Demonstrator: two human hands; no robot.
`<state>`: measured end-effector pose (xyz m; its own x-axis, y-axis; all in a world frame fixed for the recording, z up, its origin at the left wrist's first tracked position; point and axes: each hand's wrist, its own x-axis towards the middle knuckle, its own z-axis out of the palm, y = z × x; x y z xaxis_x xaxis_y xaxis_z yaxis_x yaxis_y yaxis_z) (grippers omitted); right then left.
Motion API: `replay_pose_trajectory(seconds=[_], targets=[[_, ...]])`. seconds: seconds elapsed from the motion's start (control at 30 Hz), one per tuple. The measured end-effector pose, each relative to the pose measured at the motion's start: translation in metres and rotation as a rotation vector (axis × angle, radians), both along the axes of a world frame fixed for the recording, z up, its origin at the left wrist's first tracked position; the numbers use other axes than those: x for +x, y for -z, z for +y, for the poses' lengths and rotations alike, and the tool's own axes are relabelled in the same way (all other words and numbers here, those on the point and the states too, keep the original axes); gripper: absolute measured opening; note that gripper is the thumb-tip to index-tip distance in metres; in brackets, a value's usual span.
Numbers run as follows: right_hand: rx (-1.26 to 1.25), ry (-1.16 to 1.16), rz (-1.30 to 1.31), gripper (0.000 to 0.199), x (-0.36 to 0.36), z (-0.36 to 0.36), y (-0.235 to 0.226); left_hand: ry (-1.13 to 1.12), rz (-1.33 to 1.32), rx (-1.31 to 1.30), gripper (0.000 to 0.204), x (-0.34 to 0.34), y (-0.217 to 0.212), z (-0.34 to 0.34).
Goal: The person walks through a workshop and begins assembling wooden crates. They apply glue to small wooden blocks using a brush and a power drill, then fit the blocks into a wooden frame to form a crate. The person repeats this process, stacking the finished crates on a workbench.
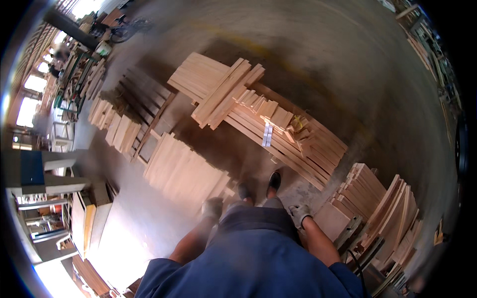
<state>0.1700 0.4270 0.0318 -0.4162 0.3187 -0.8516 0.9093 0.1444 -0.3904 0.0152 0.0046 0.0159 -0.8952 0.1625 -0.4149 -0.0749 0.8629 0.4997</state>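
Note:
My left hand, in a pale work glove, hangs beside my left thigh. It is nearest to the lower right end of a wide stack of flat wooden boards; blur hides its fingers, and I cannot tell whether it touches the wood. On the other side, my right hand, gloved too, hangs by my right thigh with loosely bent fingers and nothing visible in them. Ahead of my feet lies a long low stack of planks. Short wood pieces and a white printed paper rest on top of it.
Long boards lie across the far end of the plank stack, near a pale panel stack. More timber stands at right. Another board pile lies on a rack at left. A bicycle is farther off.

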Motion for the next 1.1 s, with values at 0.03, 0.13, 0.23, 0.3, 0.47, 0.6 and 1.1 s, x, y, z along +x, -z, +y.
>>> replay_pose_trajectory(seconds=[0.03,0.13,0.23,0.3,0.47,0.6,1.1], targets=[[0.02,-0.014,0.018,0.028,0.003,-0.003,0.003,0.038,-0.009,-0.015,0.022,-0.001,-0.009,0.002],[0.12,-0.126,0.018,0.032,0.013,0.0,0.026,0.088,-0.07,-0.049,0.024,-0.012,-0.035,0.019],[0.158,-0.128,0.041,0.031,0.018,-0.003,0.034,0.162,-0.015,-0.095,0.022,-0.017,-0.04,0.025],[0.131,-0.119,0.066,0.03,0.018,-0.005,0.033,0.154,-0.003,-0.086,0.021,-0.016,-0.045,0.02],[0.077,-0.019,0.072,0.026,0.03,-0.006,0.043,0.048,-0.005,-0.095,0.023,-0.014,-0.007,0.005],[0.046,-0.06,-0.006,0.034,0.028,0.0,0.032,-0.022,-0.053,-0.074,0.025,-0.016,-0.023,0.018],[0.052,-0.034,0.1,0.016,0.003,0.002,0.048,0.132,-0.254,-0.249,0.022,0.001,-0.067,0.007]])
